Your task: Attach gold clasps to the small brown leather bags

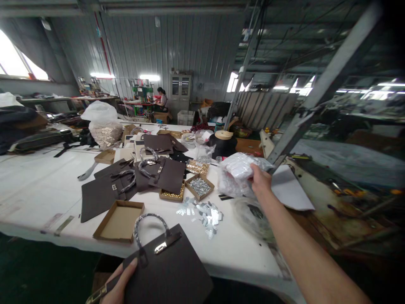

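Note:
My left hand (118, 285) grips the lower left corner of a dark brown handbag (171, 270) at the table's near edge. The bag has a wrapped handle (148, 223) and a metal clasp (166, 244). My right hand (260, 179) reaches out to the right and is closed on a clear plastic bag (240, 171) of small white-wrapped pieces. A heap of small silver metal plates (204, 213) lies loose on the white table (41, 185) between my hands.
An empty cardboard tray (118, 220) lies beside the handbag. Further back are several brown bag panels (133, 179), small boxes of metal fittings (199, 185), a black spool (223, 143) and a filled plastic sack (103, 124). A person sits at a machine far behind. A grey steel post (316, 97) slants on the right.

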The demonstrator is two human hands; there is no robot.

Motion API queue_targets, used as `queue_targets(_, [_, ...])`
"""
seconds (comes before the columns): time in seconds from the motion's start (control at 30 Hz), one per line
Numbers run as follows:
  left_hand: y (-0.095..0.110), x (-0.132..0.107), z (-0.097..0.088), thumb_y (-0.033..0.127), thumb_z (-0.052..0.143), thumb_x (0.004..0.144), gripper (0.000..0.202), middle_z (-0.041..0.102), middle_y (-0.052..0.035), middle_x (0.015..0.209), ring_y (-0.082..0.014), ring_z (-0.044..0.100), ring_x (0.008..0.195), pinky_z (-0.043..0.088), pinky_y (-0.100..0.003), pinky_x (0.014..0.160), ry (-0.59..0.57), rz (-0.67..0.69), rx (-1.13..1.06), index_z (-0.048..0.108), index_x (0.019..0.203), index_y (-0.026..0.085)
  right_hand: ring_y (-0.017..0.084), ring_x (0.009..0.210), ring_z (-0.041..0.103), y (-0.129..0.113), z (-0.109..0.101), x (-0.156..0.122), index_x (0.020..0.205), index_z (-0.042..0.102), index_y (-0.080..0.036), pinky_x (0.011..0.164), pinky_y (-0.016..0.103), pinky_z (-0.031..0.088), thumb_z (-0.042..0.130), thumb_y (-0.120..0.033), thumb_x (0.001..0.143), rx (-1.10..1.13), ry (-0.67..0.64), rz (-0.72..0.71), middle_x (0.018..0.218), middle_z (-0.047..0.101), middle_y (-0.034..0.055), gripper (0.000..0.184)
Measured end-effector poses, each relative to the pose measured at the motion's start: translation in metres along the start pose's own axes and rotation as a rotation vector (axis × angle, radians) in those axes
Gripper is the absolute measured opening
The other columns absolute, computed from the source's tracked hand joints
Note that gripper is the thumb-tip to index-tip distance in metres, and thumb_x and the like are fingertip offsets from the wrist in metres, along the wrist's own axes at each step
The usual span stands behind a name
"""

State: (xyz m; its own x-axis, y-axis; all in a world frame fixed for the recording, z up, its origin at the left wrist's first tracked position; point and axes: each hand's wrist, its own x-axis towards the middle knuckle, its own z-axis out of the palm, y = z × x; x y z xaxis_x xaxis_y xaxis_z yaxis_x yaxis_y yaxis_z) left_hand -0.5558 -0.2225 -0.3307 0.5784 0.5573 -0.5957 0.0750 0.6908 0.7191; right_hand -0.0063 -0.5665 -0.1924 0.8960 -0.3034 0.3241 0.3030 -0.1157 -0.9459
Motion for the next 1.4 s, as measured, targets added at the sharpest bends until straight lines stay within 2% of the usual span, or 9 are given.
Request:
queue_targets(0.17, [0.034, 0.015, 0.041, 0.048, 0.099, 0.083, 0.061, 0.087, -0.0153, 0.123, -0.0373, 0.083, 0.120, 0.070, -0.042, 0.100, -0.057, 0.090, 0.090, 0.079, 0.132, 0.017, 0.015, 0.078, 0.068, -0.012, -0.026, -0.043, 0.101, 0.074, -0.017, 0.058, 0.023, 0.056, 0.095, -0.045, 0.064, 0.463, -0.011, 0.148, 0.091, 0.076, -0.0005, 0.051])
queue_targets(0.3, [0.056, 0.034, 0.074, 0.067, 0.092, 0.088, 0.066, 0.083, -0.0139, 0.140, -0.0370, 0.073, 0.141, 0.061, -0.043, 0.115, -0.126, 0.264, 0.348, 0.082, 0.130, 0.018, 0.016, 0.091, 0.073, -0.027, -0.061, -0.092, 0.106, 0.080, -0.019, 0.069, 0.023, 0.063, 0.098, -0.037, 0.069, 0.652, -0.059, 0.227, 0.102, 0.081, -0.0006, 0.045])
queue_targets(0.47, [0.076, 0.052, 0.087, 0.086, 0.079, 0.089, 0.082, 0.086, -0.0211, 0.112, -0.0420, 0.080, 0.117, 0.061, -0.047, 0.104, -0.233, 0.250, 0.537, 0.082, 0.114, 0.008, 0.020, 0.113, 0.076, -0.034, -0.100, -0.152, 0.124, 0.082, -0.025, 0.090, 0.032, 0.070, 0.089, -0.038, 0.079, 0.682, -0.113, 0.261, 0.124, 0.084, 0.0007, 0.047])
queue_targets(0.6, [0.084, 0.065, 0.084, 0.086, 0.064, 0.096, 0.087, 0.082, -0.0221, 0.131, -0.0461, 0.072, 0.135, 0.054, -0.054, 0.119, -0.152, 0.558, 0.815, 0.077, 0.133, 0.009, 0.027, 0.123, 0.076, -0.033, -0.115, -0.196, 0.124, 0.083, -0.026, 0.110, 0.050, 0.070, 0.080, -0.043, 0.086, 0.700, -0.062, 0.342, 0.124, 0.085, 0.0020, 0.042])
queue_targets(0.73, [0.075, 0.072, 0.078, 0.072, 0.064, 0.098, 0.095, 0.058, -0.0334, 0.166, -0.0485, 0.053, 0.159, 0.038, -0.062, 0.138, 0.027, 0.912, 0.999, 0.059, 0.157, -0.002, 0.027, 0.133, 0.074, -0.028, -0.126, -0.232, 0.128, 0.082, -0.026, 0.116, 0.050, 0.069, 0.078, -0.040, 0.087, 0.712, -0.029, 0.382, 0.128, 0.085, 0.0025, 0.043])
queue_targets(0.9, [0.048, 0.023, 0.089, 0.057, 0.072, 0.105, 0.089, 0.030, -0.0313, 0.185, -0.0452, 0.029, 0.175, 0.032, -0.065, 0.143, 0.082, 1.217, 1.023, 0.042, 0.171, 0.005, 0.025, 0.132, 0.075, -0.016, -0.146, -0.265, 0.129, 0.083, -0.025, 0.114, 0.043, 0.070, 0.080, -0.033, 0.084, 0.709, 0.006, 0.423, 0.133, 0.084, 0.0013, 0.046])
queue_targets(1.03, [0.024, -0.038, 0.121, 0.038, 0.074, 0.109, 0.049, 0.050, -0.0163, 0.175, -0.0357, 0.048, 0.164, 0.042, -0.060, 0.137, -0.105, 1.412, 0.990, 0.060, 0.154, 0.025, 0.021, 0.128, 0.077, -0.008, -0.165, -0.285, 0.131, 0.083, -0.027, 0.107, 0.033, 0.072, 0.086, -0.030, 0.080, 0.696, 0.038, 0.424, 0.136, 0.084, -0.0018, 0.050])
queue_targets(1.2, [-0.012, -0.078, 0.162, 0.029, 0.073, 0.109, 0.026, 0.071, -0.0096, 0.138, -0.0264, 0.068, 0.131, 0.057, -0.046, 0.114, -0.461, 1.222, 0.789, 0.069, 0.134, 0.026, 0.020, 0.120, 0.080, 0.001, -0.190, -0.304, 0.133, 0.083, -0.023, 0.092, 0.027, 0.073, 0.086, -0.030, 0.081, 0.741, 0.086, 0.500, 0.134, 0.086, 0.0032, 0.053])
queue_targets(1.4, [-0.035, -0.109, 0.187, 0.033, 0.076, 0.106, 0.021, 0.079, -0.0060, 0.119, -0.0228, 0.075, 0.109, 0.060, -0.041, 0.100, -0.585, 0.914, 0.746, 0.075, 0.124, 0.023, 0.024, 0.131, 0.078, 0.018, -0.216, -0.324, 0.139, 0.080, -0.029, 0.109, 0.042, 0.072, 0.078, -0.039, 0.090, 0.789, 0.063, 0.638, 0.141, 0.084, 0.0021, 0.050])
